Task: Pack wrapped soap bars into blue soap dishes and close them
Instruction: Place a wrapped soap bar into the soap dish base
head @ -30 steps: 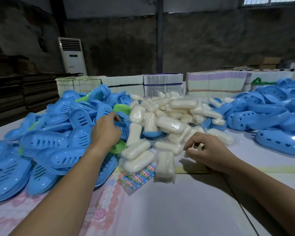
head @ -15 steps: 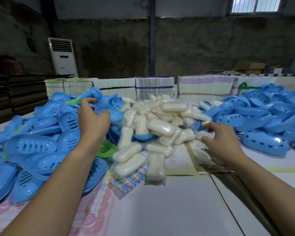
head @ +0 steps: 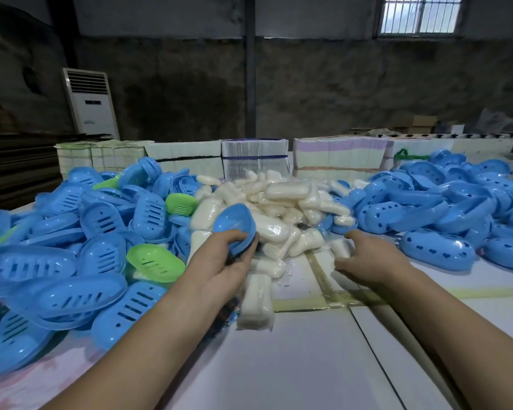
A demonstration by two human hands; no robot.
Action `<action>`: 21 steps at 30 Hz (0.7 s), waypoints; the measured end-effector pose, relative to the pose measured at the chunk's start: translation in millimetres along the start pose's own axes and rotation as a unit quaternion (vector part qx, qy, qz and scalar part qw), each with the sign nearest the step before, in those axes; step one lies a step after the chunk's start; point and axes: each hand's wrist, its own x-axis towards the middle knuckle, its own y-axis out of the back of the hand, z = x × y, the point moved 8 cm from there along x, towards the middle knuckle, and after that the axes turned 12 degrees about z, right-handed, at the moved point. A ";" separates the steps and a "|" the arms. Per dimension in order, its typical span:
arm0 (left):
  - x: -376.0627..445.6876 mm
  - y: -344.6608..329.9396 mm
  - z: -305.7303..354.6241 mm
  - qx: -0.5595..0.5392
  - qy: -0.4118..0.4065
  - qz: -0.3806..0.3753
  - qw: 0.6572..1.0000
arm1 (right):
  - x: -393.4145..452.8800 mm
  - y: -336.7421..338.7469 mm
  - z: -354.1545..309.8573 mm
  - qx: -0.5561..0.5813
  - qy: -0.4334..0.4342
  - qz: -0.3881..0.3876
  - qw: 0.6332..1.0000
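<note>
Left hand [head: 219, 261]: fingers curled round blue dish half [head: 234, 229], held above near edge of soap pile [head: 282, 202].
Right hand [head: 367, 258]: pinches wrapped soap bar [head: 339, 250] at pile's right side.
Dish heaps: left [head: 71, 247], right [head: 456, 202].

Open tabletop [head: 279, 365] near the person, easy passage there. Blue dish piles wall off the left [head: 71, 247] and right [head: 456, 208]; the wrapped soap heap [head: 282, 208] blocks the middle.

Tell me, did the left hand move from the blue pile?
Yes. The left hand came right, off the blue dish pile, toward the soap pile, gripping a blue dish.
</note>
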 end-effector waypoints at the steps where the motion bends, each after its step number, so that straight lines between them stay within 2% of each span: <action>1: -2.0 -2.5 -2.4 0.009 0.006 -0.015 1.000 | -1.5 -2.5 -0.5 0.002 -0.007 -0.014 1.000; 3: -5.4 -6.5 -11.3 0.014 0.037 -0.052 0.998 | -6.6 -3.4 -2.0 0.070 -0.039 -0.040 0.996; 4: -6.8 -8.0 -16.4 0.012 0.055 -0.071 0.996 | -9.0 -1.2 -3.6 0.145 -0.063 -0.050 0.986; 7: -6.5 -8.8 -29.1 0.030 0.084 -0.105 0.991 | -19.1 10.6 -19.2 0.384 -0.110 -0.067 0.914; 10: -1.4 -7.3 -33.0 0.078 0.068 -0.114 0.988 | -24.4 26.8 -40.8 0.480 -0.070 -0.023 0.874; 12: 0.1 -7.7 -33.6 0.123 0.048 -0.123 0.984 | -30.4 33.5 -57.2 0.521 -0.036 -0.008 0.853; 17: 5.4 -9.5 -36.3 0.194 -0.019 -0.130 0.972 | -47.6 51.1 -85.5 0.533 0.075 0.022 0.842; 21: 3.8 -11.0 -36.4 0.215 -0.058 -0.148 0.964 | -50.8 52.5 -84.8 0.497 0.090 0.043 0.862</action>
